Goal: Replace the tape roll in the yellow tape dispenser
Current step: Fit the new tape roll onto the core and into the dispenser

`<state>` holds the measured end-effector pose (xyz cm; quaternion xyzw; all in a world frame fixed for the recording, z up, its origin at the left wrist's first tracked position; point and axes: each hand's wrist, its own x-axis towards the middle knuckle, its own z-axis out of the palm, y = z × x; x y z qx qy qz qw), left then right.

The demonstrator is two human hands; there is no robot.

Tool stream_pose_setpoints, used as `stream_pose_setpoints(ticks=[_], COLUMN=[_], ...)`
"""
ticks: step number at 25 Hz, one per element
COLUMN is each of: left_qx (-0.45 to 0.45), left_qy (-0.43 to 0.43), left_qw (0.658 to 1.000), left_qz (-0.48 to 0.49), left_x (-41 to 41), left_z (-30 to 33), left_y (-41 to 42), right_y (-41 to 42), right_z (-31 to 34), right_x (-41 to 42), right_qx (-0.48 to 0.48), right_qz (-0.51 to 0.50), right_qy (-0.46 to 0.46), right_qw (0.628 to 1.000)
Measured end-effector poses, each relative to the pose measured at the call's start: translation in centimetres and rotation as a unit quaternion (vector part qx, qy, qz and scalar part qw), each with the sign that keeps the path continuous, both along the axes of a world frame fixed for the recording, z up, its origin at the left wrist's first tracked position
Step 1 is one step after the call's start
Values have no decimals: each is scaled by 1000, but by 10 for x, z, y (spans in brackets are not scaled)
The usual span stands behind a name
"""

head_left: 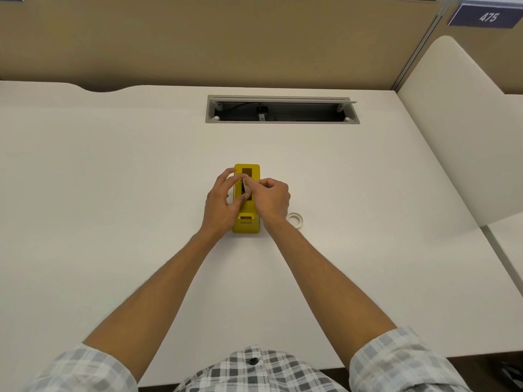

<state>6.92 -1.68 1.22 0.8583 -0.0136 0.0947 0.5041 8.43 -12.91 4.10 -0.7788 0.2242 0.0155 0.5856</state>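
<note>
Table [113, 179]: white top, matte, evenly lit, with a curved cutout along its far edge at left. Cable tray [282, 109]: grey-framed rectangular recess set in the far middle of the top, lid open, dark inside with wiring. Partition wall [226, 38]: tan panel behind the table. Side divider [458, 131]: white, rounded top corner, at right. Number plate [485, 17]: dark blue, reads 475, upper right.

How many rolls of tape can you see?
2: one white tape roll lies on the desk right of the yellow dispenser; another roll is pinched above it, mostly hidden.
</note>
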Motion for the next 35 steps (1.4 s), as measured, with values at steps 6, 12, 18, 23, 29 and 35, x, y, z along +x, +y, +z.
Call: stream_pose_setpoints(ticks=[6,12,18,23,29,35], left_qx=[55,88,110,97,47,33], left_qy=[3,16,58,58,61,61], left_qw=[998,994,986,988,994,996], left_qz=[-34,-63,-108,-101,-79,-57], left_x=[2,15,24,23,24,24], left_z=[-4,5,11,17,17,14], left_y=[1,12,24,21,18,15], right_y=[-4,-10,-9,-7,-4,-3], right_z=[-3,-7,-6,-5,-3,5], right_x=[1,-1,-7,-8,-3,7], right_qx=[20,47,-24,-30,-24,-67], right_qz=[8,21,32,21,8,24], right_qy=[-7,-18,-46,-39,-33,-23], right_qw=[1000,999,998,999,999,997])
